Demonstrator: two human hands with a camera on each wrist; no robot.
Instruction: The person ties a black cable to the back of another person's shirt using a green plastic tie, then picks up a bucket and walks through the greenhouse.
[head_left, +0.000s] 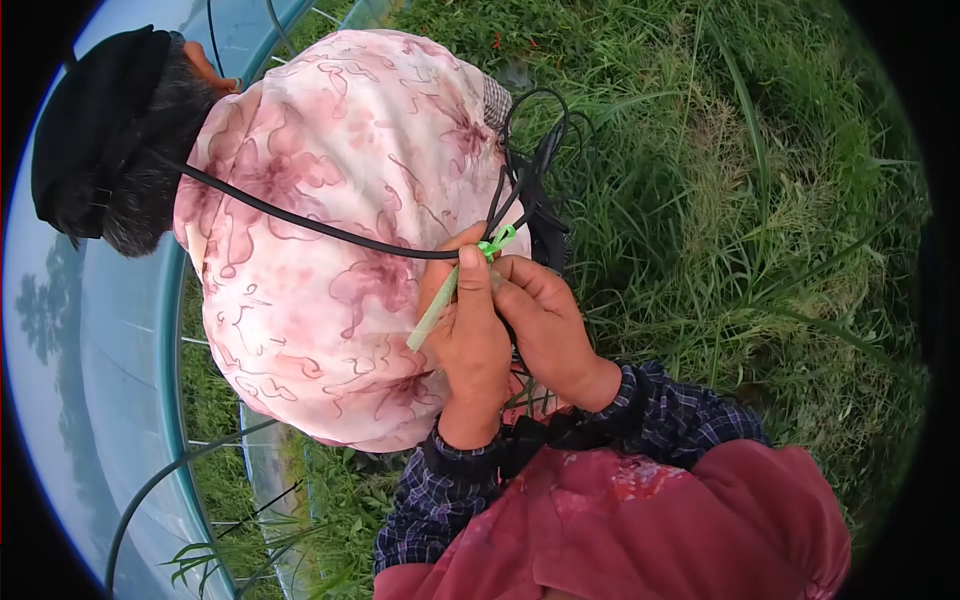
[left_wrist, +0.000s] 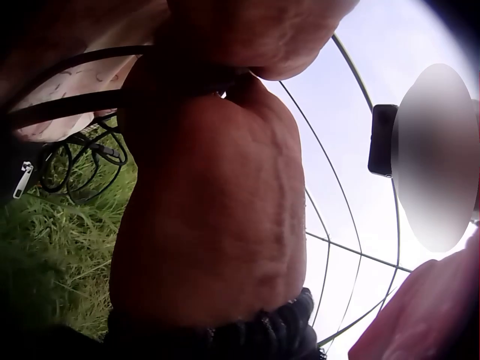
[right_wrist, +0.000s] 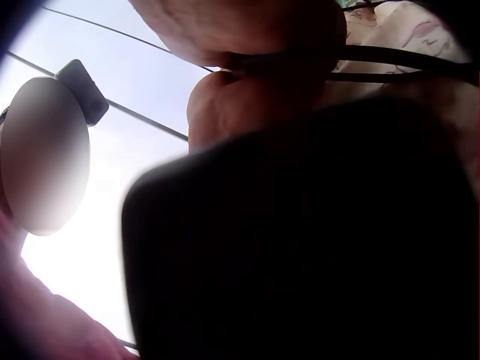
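A black cable [head_left: 330, 232] runs from behind the other person's head to a cable bundle bound with a light green ribbon [head_left: 497, 242]. My left hand [head_left: 468, 345] pinches cable and ribbon under its thumb, just beside the knot. One ribbon tail hangs across this hand. My right hand [head_left: 550, 325] is close against it, fingers curled in at the cable below the knot; its fingertips are partly hidden. In the left wrist view the two hands meet above the cable [left_wrist: 67, 106]. A dark shape covers much of the right wrist view, where the cable [right_wrist: 397, 56] passes the fingers.
Another person in a pink patterned top [head_left: 330, 250] and black cap [head_left: 95, 130] stands just ahead, back turned. More cable loops [head_left: 545, 145] hang by a black bag [head_left: 545, 215] at their waist. Tall grass [head_left: 760, 200] fills the right; a plastic-covered tunnel frame [head_left: 175, 370] curves on the left.
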